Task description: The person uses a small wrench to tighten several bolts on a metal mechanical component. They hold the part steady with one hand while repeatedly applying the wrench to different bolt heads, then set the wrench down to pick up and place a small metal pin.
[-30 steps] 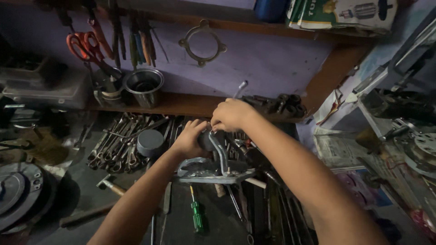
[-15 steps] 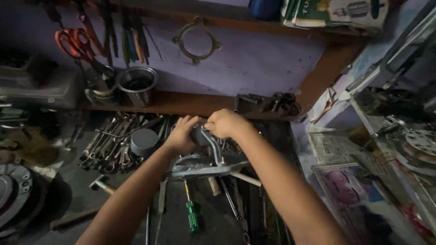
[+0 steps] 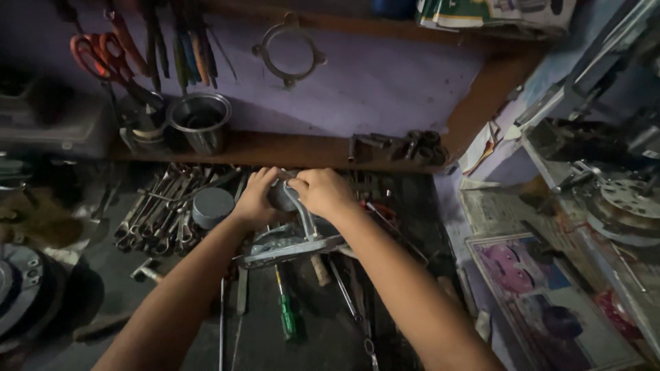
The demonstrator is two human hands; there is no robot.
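Hands, left hand (image 3: 258, 199) and right hand (image 3: 322, 192), are clasping a rigid, likely heavy metal bracket (image 3: 295, 237) by its upright post.

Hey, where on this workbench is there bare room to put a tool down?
Bare dark benchtop lies left of the green-handled screwdriver, below the heap of steel spanners. Crowded: under both hands on the grey metal part, and the tool-strewn strip right of it.

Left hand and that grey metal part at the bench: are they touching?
Touching. The head view shows the left hand wrapped against the grey metal part, fingers curled over its rounded top with no gap, opposite the right hand.
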